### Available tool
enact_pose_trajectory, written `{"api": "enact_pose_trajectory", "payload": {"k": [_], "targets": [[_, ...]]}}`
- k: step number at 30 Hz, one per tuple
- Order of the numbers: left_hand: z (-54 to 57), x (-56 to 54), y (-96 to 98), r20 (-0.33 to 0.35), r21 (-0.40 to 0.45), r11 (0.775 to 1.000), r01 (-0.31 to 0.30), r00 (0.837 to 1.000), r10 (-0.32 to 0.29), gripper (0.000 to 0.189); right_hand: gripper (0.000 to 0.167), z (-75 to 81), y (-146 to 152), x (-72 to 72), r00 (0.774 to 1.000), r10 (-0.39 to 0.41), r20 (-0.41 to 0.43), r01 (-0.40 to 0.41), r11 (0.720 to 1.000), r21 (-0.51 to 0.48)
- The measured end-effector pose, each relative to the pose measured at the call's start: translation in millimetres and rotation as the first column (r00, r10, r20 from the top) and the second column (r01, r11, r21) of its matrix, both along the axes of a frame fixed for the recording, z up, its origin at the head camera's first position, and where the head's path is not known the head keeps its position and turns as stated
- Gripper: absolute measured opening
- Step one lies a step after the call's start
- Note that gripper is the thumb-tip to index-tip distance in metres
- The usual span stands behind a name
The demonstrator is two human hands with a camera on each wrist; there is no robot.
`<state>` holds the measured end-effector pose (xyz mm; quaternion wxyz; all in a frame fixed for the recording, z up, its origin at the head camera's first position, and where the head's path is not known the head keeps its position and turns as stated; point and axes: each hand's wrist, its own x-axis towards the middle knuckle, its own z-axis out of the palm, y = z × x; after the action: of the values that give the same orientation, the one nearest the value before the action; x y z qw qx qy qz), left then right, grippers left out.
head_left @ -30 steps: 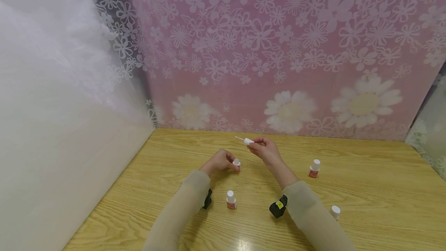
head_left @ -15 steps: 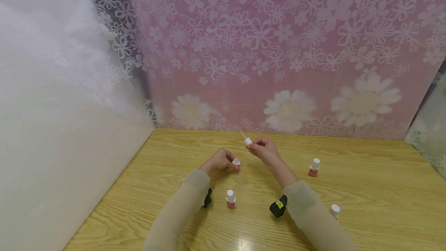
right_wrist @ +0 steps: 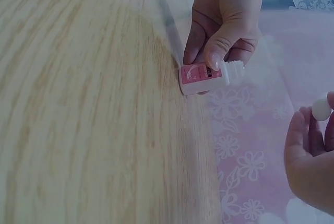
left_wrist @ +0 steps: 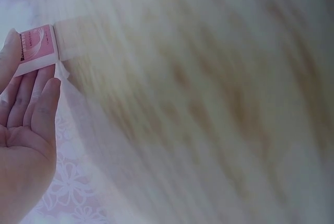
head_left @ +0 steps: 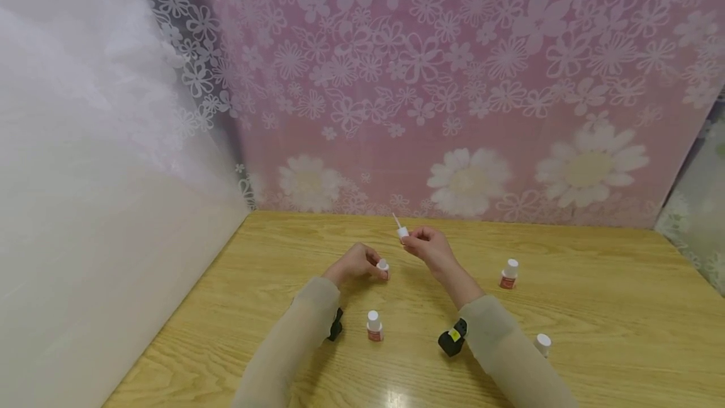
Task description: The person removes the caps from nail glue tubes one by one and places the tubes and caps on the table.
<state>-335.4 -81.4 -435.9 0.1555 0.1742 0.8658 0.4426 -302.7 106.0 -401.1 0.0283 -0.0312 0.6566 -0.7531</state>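
Note:
My left hand (head_left: 357,261) holds a small white bottle (head_left: 383,266) with a pink-red label, standing upright and uncapped on the wooden table. In the right wrist view, the thumb presses the label of this bottle (right_wrist: 201,75) and its bare neck shows. To the right and farther back, my right hand (head_left: 432,249) pinches a white brush cap (head_left: 403,232) in the air. A thin applicator stem (head_left: 396,221) sticks out of the cap, pointing up and slightly left. In the left wrist view, fingers of the left hand (left_wrist: 26,151) lie around the bottle's lower part.
Three similar capped bottles stand on the table: one bottle (head_left: 374,327) in front between my arms, another bottle (head_left: 508,274) at right, and a third bottle (head_left: 542,344) partly behind my right sleeve. A pink flowered curtain (head_left: 368,80) closes the back; a white sheet (head_left: 113,206) hangs at left.
The applicator stem has swung from pointing left to pointing up as my right fingers turned the cap. The left hand and the bottle have stayed in place.

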Motion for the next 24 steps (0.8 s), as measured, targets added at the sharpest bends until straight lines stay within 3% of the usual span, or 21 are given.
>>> {"api": "enact_pose_trajectory", "payload": {"k": [6,12,24], "targets": [[-0.1,0.3,0.1,0.001,0.0,1.0,0.011,1.0,-0.011,0.016,0.014,-2.4,1.1,0.2,0.999,-0.033,-0.003,0.033,0.994,0.108],[-1.2,-1.4,-0.4,0.008,0.015,1.0,0.021,1.0,-0.021,0.017,0.019,-3.4,2.3,1.0,0.999,-0.013,-0.037,0.019,0.985,0.171],[-2.8,-2.6,-1.8,0.036,0.075,0.997,0.037,0.999,-0.039,0.017,0.03,-1.8,0.9,2.2,0.996,0.007,-0.093,0.015,0.97,0.241]]}}
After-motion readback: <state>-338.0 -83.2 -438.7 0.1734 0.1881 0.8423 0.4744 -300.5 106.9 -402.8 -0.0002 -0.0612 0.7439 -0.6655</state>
